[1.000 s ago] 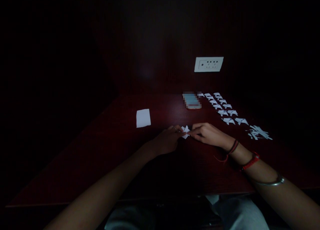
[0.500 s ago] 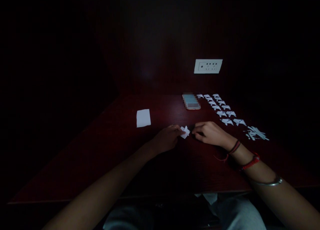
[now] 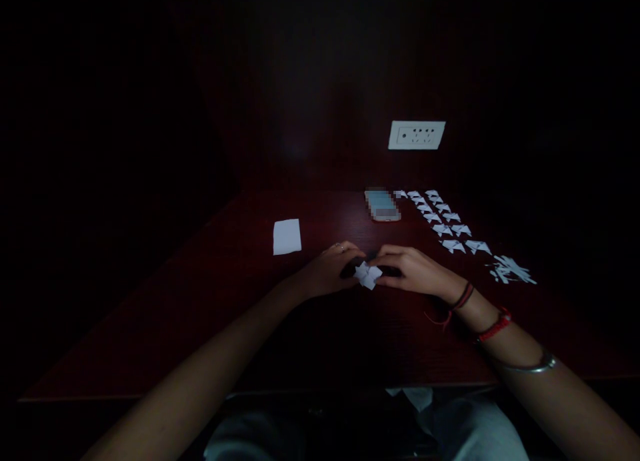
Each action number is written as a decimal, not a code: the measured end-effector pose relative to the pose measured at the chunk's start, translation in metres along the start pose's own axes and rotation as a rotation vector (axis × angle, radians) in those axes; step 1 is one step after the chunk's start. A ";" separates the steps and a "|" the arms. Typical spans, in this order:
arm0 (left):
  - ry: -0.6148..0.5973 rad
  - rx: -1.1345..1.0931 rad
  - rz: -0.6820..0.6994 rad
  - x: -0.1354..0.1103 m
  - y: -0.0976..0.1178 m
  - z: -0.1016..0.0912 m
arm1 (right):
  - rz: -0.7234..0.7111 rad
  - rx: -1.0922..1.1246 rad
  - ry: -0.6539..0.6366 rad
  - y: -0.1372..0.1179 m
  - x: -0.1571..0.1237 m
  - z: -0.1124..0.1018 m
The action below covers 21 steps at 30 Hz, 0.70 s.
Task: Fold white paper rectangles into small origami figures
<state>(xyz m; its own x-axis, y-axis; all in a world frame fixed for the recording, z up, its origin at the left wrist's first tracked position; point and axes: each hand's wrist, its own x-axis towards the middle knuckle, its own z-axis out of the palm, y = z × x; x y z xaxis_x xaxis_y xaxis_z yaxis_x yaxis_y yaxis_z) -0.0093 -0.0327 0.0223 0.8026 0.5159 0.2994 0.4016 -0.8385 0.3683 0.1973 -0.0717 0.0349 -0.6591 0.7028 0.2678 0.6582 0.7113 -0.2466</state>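
A small white folded paper piece [image 3: 369, 275] with several pointed corners is between my two hands, just above or on the dark red table [image 3: 250, 334]. My left hand [image 3: 333, 269], with a ring on one finger, pinches its left side. From the right, my right hand [image 3: 413, 269] grips the opposite edge with thumb and fingers. The fingertips behind the paper are partly hidden. Red cord bracelets [image 3: 495, 326] and a silver bangle [image 3: 535, 365] circle my right wrist and forearm.
A stack or sheet of white paper [image 3: 287, 237] lies left. A phone [image 3: 383, 204] rests at the back. Folded paper shapes [image 3: 442, 229] stand in two rows at right, near a pile of thin paper strips [image 3: 511, 269]. A socket plate [image 3: 417, 135] is on the wall.
My right hand has moved left and now grips the folded paper, which my left hand held alone before. The paper has turned and sits slightly lower.
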 end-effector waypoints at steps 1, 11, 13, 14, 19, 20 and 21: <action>-0.029 0.018 0.017 0.000 -0.001 -0.001 | -0.001 0.008 -0.002 0.000 0.000 0.000; -0.124 0.163 0.156 0.000 -0.003 -0.007 | -0.017 0.060 0.001 0.003 -0.002 -0.006; -0.106 0.212 0.176 0.001 -0.004 -0.007 | -0.018 0.056 -0.007 0.003 -0.002 -0.005; -0.096 0.231 0.180 0.001 -0.004 -0.007 | -0.018 0.054 -0.004 0.003 -0.002 -0.005; -0.016 0.189 0.092 0.002 0.001 -0.010 | 0.025 0.104 0.117 -0.001 0.000 -0.002; 0.009 0.133 0.059 0.002 0.002 -0.011 | 0.058 0.141 0.159 -0.002 0.001 -0.001; 0.032 0.057 0.026 0.002 0.003 -0.011 | 0.100 0.195 0.204 -0.003 0.002 0.000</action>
<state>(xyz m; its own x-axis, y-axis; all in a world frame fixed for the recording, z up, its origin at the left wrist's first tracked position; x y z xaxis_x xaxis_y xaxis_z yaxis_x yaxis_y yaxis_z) -0.0118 -0.0319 0.0336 0.7989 0.4986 0.3365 0.4061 -0.8598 0.3097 0.1939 -0.0722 0.0361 -0.4945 0.7664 0.4101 0.6208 0.6416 -0.4505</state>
